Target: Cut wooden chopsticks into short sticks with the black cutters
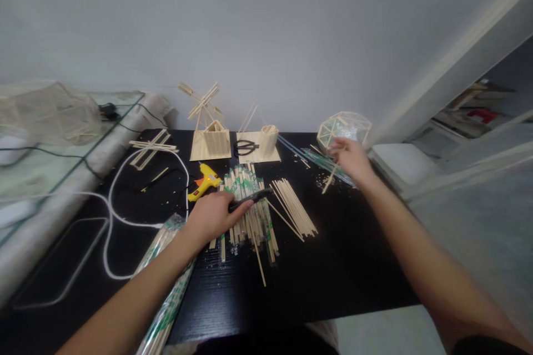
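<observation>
My left hand is closed around a slim dark tool, whose kind I cannot make out, above a pile of wrapped chopsticks. My right hand is at the right rear of the table with its fingers curled. A short wooden stick slants down from beneath its fingers, and it seems to be held there. Just behind those fingers sits a faceted stick-frame bowl with clear plastic inside. Between my hands, unwrapped chopsticks lie side by side.
A yellow glue gun lies left of the pile. Behind stand a stick windmill and a round stick cup, with black-handled scissors between them. A white cable loops at left, near a long wrapped bundle.
</observation>
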`<action>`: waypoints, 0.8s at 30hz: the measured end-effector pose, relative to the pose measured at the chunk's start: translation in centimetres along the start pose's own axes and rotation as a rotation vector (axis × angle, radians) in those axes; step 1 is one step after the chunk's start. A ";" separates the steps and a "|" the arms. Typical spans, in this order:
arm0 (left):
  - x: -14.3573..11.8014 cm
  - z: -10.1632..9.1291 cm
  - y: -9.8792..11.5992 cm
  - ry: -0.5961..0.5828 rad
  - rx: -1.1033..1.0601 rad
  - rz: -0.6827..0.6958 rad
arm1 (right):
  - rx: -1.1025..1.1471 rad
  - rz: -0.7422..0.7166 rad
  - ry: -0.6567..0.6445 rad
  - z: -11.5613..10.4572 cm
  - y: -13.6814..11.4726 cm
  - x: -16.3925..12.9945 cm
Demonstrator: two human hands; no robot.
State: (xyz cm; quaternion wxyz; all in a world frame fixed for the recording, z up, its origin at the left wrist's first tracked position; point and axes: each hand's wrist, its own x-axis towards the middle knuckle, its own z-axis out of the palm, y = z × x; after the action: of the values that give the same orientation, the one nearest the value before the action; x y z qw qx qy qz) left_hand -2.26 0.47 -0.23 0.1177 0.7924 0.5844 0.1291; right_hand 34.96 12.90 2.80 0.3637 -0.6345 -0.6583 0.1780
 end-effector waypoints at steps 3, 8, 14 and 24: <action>0.3 -0.1 -0.4 0.036 -0.103 -0.055 | 0.166 0.046 -0.176 3.5 -2.1 -4.2; 0.5 -0.4 -1.1 0.120 -0.238 -0.144 | 0.382 0.034 -0.479 7.2 -6.1 -8.7; 0.5 -0.4 -1.4 0.123 -0.241 -0.152 | 0.099 -0.029 -0.437 9.7 -7.9 -9.7; 0.7 0.0 -1.4 0.112 -0.229 -0.149 | -0.008 -0.070 -0.431 11.2 -7.4 -10.6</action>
State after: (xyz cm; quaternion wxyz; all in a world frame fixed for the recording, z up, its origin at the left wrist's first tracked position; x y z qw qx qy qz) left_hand -3.32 1.53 -0.71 0.1837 0.7198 0.6287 0.2299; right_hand 21.05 4.23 -2.25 0.2177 -0.5600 -0.7433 0.2942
